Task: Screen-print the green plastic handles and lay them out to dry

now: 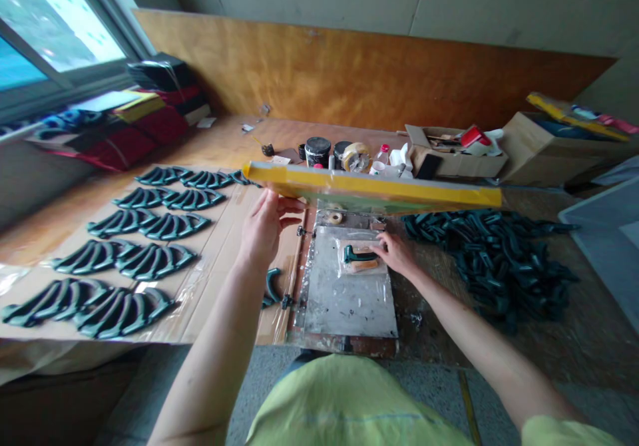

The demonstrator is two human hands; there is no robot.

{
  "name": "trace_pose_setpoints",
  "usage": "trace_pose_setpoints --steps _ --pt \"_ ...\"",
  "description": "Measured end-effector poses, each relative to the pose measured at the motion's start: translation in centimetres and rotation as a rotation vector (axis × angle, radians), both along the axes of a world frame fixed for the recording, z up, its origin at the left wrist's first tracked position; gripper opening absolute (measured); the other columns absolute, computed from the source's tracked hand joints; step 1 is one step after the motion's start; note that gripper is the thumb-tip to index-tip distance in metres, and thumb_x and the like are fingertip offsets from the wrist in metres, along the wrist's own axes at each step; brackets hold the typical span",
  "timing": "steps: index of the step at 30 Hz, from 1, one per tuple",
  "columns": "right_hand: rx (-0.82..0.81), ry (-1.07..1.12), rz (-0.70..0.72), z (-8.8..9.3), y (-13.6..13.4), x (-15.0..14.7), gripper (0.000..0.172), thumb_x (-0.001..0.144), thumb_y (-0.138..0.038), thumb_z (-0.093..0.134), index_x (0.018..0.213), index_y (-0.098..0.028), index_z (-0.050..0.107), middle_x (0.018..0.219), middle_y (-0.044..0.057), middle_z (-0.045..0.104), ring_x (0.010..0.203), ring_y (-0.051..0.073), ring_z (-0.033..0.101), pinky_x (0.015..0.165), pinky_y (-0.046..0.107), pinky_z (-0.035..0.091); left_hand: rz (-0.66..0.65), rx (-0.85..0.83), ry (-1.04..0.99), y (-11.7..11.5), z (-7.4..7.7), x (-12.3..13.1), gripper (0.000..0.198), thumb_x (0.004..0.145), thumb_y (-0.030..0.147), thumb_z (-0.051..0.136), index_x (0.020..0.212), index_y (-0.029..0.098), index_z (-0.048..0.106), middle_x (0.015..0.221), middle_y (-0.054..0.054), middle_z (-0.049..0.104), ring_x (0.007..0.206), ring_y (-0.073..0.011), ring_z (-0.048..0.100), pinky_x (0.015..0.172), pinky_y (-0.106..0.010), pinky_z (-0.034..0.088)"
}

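My left hand [264, 226] grips the left end of a long yellow-edged frame [369, 186], which is raised above the work plate with its edge toward me. Below it, my right hand [394, 253] has its fingers at the right end of a dark green curved handle [360, 255]. That handle lies in a small holder [362, 267] of tan blocks and clear tape. The holder sits on the upper part of a stained grey metal plate [349, 306]. One more green handle [272, 285] rests on cardboard left of the plate, partly hidden by my left forearm.
Rows of fanned green handles [140, 256] cover the cardboard [214, 286] at left. A heap of loose handles [494, 253] lies at right. Behind the frame stand a black-lidded tub [318, 150], a tape roll [355, 156] and an open carton [456, 160].
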State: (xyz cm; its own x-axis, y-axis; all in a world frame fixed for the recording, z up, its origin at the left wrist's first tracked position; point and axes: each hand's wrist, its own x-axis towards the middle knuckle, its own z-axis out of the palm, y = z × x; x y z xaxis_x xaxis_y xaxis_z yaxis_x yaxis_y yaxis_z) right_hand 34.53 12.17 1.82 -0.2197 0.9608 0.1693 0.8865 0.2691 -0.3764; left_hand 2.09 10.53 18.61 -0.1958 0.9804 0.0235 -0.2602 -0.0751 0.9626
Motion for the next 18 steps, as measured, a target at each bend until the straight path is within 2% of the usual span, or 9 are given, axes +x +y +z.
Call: trace_pose_setpoints --steps 2,4,6,9,11,13,15,16,18 --pt "0.015 -0.037 0.16 -0.9 -1.4 -1.5 0.03 0.083 -0.036 0.069 0.108 -0.02 0.062 0.098 0.007 0.067 0.095 0.022 0.059 0.082 0.034 0.046 0.023 0.014 -0.024 0.2 0.0 0.2 0.04 0.081 0.059 0.056 0.094 0.02 0.059 0.073 -0.002 0.068 0.069 -0.0141 0.066 0.057 -0.022 0.052" --pt "0.024 -0.061 0.209 -0.5 -2.1 -2.8 0.018 0.084 -0.031 0.068 0.099 -0.021 0.065 0.097 0.006 0.064 0.097 0.022 0.056 0.085 0.034 0.044 0.041 -0.036 -0.06 -1.1 -1.4 0.7 0.045 0.08 0.06 0.058 0.103 0.021 0.059 0.078 -0.002 0.07 0.07 -0.0132 0.067 0.057 -0.021 0.051" --pt "0.03 -0.038 0.168 0.7 -2.9 -4.2 0.008 0.087 -0.028 0.065 0.09 -0.021 0.066 0.091 0.005 0.062 0.093 0.021 0.055 0.084 0.033 0.043 -0.05 -0.222 -0.075 -3.6 -4.3 1.6 0.053 0.078 0.061 0.062 0.11 0.019 0.06 0.08 -0.004 0.071 0.069 -0.0142 0.067 0.055 -0.022 0.051" --pt "0.105 0.0 0.148 2.4 -5.9 -7.6 0.012 0.088 -0.032 0.063 0.091 -0.021 0.065 0.09 0.006 0.061 0.092 0.021 0.053 0.083 0.034 0.043 -0.373 -0.676 -0.07 -8.6 -9.5 3.6 0.06 0.075 0.061 0.066 0.112 0.014 0.062 0.09 -0.013 0.074 0.076 -0.0228 0.07 0.055 -0.029 0.053" --pt "0.171 -0.038 0.318 2.7 -8.5 -10.3 0.015 0.09 -0.035 0.059 0.089 -0.021 0.064 0.087 0.006 0.06 0.09 0.022 0.052 0.083 0.035 0.042 -0.365 -0.766 -0.189 -11.5 -12.5 4.5 0.05 0.081 0.058 0.061 0.11 0.017 0.062 0.097 -0.012 0.074 0.085 -0.0254 0.071 0.064 -0.034 0.057" --pt "0.205 -0.06 0.567 2.3 -10.5 -11.9 0.018 0.093 -0.037 0.055 0.093 -0.022 0.064 0.085 0.004 0.061 0.088 0.021 0.052 0.083 0.035 0.041 -0.277 -0.784 -0.291 -13.6 -14.8 4.2 0.032 0.085 0.049 0.06 0.097 0.019 0.063 0.085 -0.007 0.073 0.083 -0.0238 0.072 0.068 -0.034 0.058" --pt "0.203 -0.054 0.664 1.7 -10.7 -10.8 0.02 0.094 -0.039 0.053 0.1 -0.023 0.064 0.086 0.002 0.061 0.089 0.019 0.052 0.082 0.033 0.04 -0.171 -0.819 -0.296 -14.9 -16.7 2.3 0.025 0.087 0.044 0.058 0.091 0.02 0.062 0.078 -0.004 0.072 0.079 -0.0224 0.072 0.067 -0.032 0.058" --pt "0.196 -0.054 0.613 1.5 -10.2 -9.0 0.019 0.094 -0.038 0.053 0.102 -0.024 0.064 0.086 0.002 0.062 0.089 0.019 0.052 0.081 0.033 0.04 -0.109 -0.845 -0.267 -15.3 -17.6 0.8 0.026 0.089 0.045 0.054 0.093 0.02 0.062 0.079 -0.004 0.073 0.079 -0.0224 0.073 0.066 -0.032 0.058" --pt "0.178 -0.091 0.347 1.5 -8.1 -3.2 0.015 0.094 -0.029 0.054 0.1 -0.023 0.065 0.089 0.003 0.063 0.09 0.019 0.053 0.08 0.032 0.04 0.039 -0.879 -0.187 -16.2 -19.6 -2.9 0.035 0.092 0.05 0.043 0.096 0.021 0.062 0.082 -0.006 0.075 0.08 -0.0229 0.073 0.068 -0.033 0.059"
